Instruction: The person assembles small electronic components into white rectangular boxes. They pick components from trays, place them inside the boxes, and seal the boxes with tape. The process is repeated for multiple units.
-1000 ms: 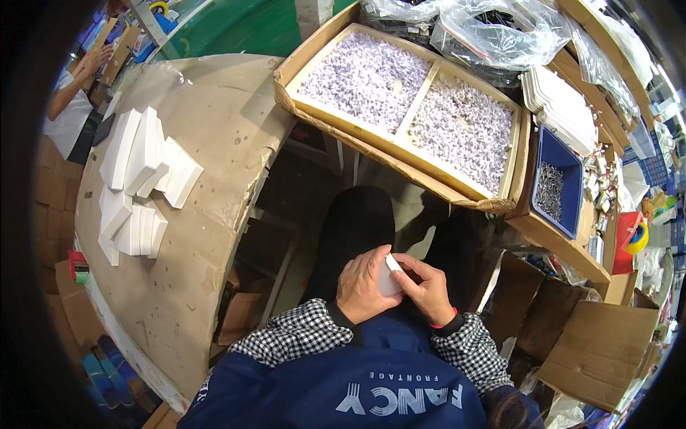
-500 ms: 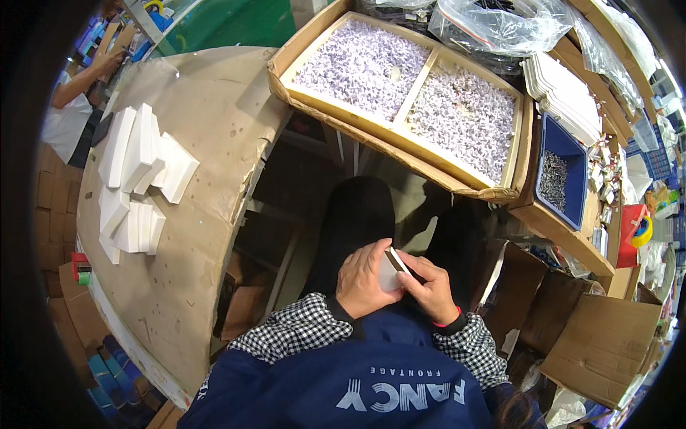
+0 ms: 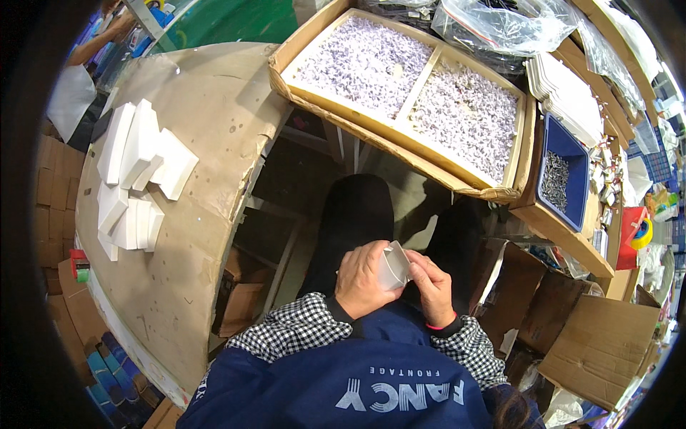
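Over my lap, a small whitish box-like piece (image 3: pixel 393 267) is gripped by my left hand (image 3: pixel 361 282), fingers wrapped round its left side. The thumb and fingertips of my right hand (image 3: pixel 431 287) pinch its right edge. A pale, flat face of the piece is turned up, with a curved line across it; its underside is hidden by my hands. On the table to my left lie several white wedge-like boxes (image 3: pixel 136 154), heaped together.
A divided wooden tray (image 3: pixel 418 84) with many small pale parts stands ahead. At the right are a blue bin (image 3: pixel 582 179) of small metal parts, stacked white sheets (image 3: pixel 561 93) and an open cardboard box (image 3: pixel 604 350). The brown table (image 3: pixel 193 236) edges my left side.
The piece has turned in my hands: its dark opening no longer shows and a pale face does. My right fingers have shifted along its edge. At far left, another person's arm has moved.
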Demonstrator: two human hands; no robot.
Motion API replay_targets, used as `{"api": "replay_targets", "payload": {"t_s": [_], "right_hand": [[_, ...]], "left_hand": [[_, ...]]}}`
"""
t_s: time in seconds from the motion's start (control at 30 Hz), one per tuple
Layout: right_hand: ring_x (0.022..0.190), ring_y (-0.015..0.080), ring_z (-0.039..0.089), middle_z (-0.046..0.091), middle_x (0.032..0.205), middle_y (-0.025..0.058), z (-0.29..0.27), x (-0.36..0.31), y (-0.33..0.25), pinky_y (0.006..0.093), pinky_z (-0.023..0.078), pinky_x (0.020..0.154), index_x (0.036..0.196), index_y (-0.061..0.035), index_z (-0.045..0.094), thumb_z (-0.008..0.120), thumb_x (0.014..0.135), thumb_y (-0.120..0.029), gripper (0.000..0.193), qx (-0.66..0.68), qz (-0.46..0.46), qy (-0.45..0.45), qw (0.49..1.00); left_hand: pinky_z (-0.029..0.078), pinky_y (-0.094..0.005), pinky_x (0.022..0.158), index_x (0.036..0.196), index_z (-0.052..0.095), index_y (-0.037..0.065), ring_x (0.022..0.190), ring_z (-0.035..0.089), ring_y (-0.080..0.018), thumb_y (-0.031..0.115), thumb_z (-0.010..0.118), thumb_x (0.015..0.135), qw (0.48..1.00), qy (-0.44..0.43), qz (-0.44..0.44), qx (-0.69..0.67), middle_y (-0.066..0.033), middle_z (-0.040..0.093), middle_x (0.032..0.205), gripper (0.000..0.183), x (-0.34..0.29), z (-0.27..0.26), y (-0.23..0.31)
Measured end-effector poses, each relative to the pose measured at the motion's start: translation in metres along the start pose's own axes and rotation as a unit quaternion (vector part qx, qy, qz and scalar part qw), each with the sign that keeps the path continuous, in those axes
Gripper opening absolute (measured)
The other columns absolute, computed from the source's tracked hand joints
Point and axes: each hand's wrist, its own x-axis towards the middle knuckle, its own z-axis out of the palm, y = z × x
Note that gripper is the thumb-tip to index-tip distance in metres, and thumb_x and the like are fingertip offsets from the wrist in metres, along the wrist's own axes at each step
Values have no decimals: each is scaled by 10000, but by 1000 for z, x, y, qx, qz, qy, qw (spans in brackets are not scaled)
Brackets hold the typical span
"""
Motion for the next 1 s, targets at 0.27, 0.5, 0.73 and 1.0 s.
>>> {"api": "replay_targets", "payload": {"t_s": [0.27,0.5,0.73,1.0], "right_hand": [[1151,168,536,582,1271,117,11,-6,5,290,413,985,1218,2,622,652,888,-61,337,51,28,43,997],[1023,149,597,636,1166,107,17,-3,3,274,467,890,1152,19,649,630,903,-68,264,-17,16,80,996],[867,120,614,674,1028,90,19,0,0,249,486,791,1135,-32,669,645,890,-112,259,-104,10,95,990],[684,95,575,655,884,58,17,4,-6,235,472,641,1057,-38,698,677,860,-137,222,-138,67,116,981]], "left_hand": [[424,-417,847,1279,421,56,973,570,-303,188,833,551,1000,-11,5,9,-124,576,1136,847,-1,0,5],[425,-421,839,1309,403,31,965,571,-307,209,845,557,999,-8,16,39,-141,569,1157,890,-4,1,4],[429,-414,831,1352,373,18,956,574,-311,219,838,581,998,7,38,54,-149,564,1166,922,-4,2,4],[430,-416,800,1389,371,62,924,571,-298,187,842,565,996,-14,75,42,-137,550,1165,957,-4,1,4]]}}
